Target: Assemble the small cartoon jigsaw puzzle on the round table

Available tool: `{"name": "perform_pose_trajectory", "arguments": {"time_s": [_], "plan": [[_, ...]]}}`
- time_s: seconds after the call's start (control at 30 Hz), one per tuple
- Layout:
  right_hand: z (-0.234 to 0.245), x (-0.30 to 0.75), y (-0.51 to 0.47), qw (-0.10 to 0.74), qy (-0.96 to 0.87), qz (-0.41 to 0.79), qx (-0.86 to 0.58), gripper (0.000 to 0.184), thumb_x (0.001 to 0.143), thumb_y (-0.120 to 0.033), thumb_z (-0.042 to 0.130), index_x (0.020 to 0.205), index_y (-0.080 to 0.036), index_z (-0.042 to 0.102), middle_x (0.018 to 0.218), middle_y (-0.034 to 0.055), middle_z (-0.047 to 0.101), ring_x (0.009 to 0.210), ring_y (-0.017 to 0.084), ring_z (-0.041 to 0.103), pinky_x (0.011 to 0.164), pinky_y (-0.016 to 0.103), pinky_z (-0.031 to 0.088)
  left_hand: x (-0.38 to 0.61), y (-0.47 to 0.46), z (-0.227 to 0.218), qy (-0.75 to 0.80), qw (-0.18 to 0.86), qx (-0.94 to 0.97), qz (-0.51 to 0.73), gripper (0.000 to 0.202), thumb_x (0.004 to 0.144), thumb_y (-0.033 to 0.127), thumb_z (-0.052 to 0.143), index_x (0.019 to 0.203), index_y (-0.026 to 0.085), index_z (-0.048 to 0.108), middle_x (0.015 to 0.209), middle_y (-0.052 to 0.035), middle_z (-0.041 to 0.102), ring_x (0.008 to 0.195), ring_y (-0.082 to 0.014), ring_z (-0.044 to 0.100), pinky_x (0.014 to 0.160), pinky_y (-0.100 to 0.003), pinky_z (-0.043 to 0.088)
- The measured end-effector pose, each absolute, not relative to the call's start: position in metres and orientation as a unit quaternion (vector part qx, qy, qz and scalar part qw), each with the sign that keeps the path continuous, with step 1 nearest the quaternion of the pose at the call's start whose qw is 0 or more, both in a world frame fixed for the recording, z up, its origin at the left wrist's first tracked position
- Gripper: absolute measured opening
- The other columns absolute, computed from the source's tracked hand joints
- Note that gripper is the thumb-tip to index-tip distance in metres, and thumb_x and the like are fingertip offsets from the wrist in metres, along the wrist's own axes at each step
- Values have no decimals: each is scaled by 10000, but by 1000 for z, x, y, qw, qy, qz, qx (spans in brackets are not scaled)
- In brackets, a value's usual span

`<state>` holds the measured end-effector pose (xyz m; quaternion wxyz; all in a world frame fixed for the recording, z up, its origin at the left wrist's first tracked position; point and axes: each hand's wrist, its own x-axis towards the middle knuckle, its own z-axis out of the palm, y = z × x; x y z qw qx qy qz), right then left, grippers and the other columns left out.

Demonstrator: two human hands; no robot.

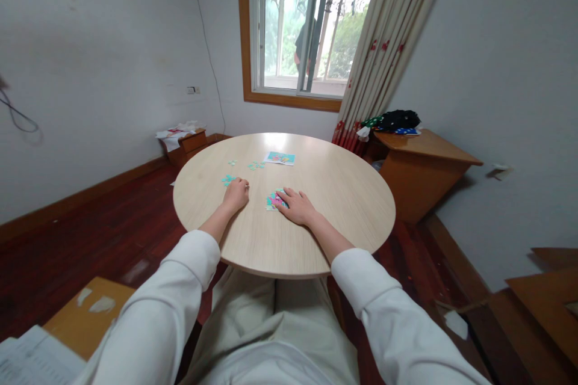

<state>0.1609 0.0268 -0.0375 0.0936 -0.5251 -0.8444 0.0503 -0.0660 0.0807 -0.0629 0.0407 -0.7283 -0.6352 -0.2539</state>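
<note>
My right hand lies flat with its fingers spread over a partly assembled jigsaw puzzle, pink and teal, hiding its right part. To the left, my left hand rests on the table with its fingers curled together. A tiny pale spot shows at those fingertips, too small to name. Just beyond them lie loose teal puzzle pieces. More loose pieces are scattered farther back, with a small group of pale green pieces to their left. A picture card in teal, pink and yellow lies behind the puzzle.
Everything lies on a round, pale wooden table. A wooden cabinet with dark cloth on top stands at the right, beside a curtain. Beyond the window, a person stands outside. Papers lie at the lower left.
</note>
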Motion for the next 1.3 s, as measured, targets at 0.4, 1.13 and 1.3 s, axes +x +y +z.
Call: {"name": "perform_pose_trajectory", "arguments": {"time_s": [0.4,1.13,1.3], "plan": [[-42,163,46,144,-852,27,-503,498,888,-500,334,1301,-245,445,1375,92,420,1266,195,370,1038,407,237,-62,85,-56,-635,44,-732,-241,313,832,180,359,958,121,640,983,-133,590,959,-216,544,865,-319,404],[-39,159,82,185,-855,33,-484,430,883,-445,384,1222,-220,524,1289,88,498,1188,179,446,1004,330,295,-56,125,-46,-630,56,-764,-128,308,834,240,349,1024,150,574,1148,-160,545,1149,-278,438,1043,-533,151],[-40,159,87,204,-855,26,-476,411,887,-444,381,1176,-208,553,1254,90,519,1154,180,469,988,320,313,-54,137,-44,-629,56,-767,-116,314,821,203,346,1011,125,583,1124,-182,550,1122,-289,461,1038,-526,164]]}}
